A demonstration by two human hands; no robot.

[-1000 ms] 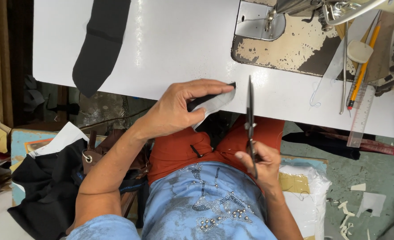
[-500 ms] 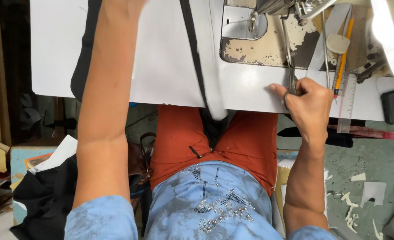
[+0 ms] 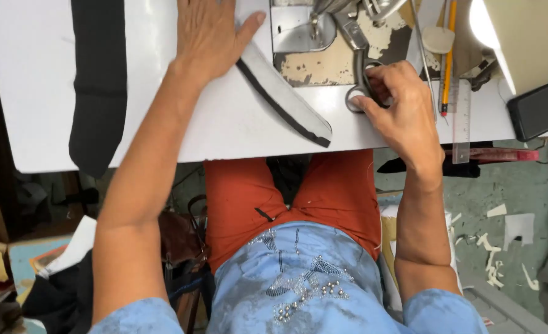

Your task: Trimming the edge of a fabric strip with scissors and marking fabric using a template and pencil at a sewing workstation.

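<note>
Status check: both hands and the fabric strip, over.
Left hand flat on grey fabric strip, pinning it to white table. Right hand on scissors beside sewing machine bed. Nothing blocking the strip.

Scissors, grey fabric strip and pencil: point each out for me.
scissors (image 3: 355, 98): head view, on the handle loop.
grey fabric strip (image 3: 286, 99): head view, mid-length of the strip.
pencil (image 3: 449, 55): head view, on its orange shaft.
</note>
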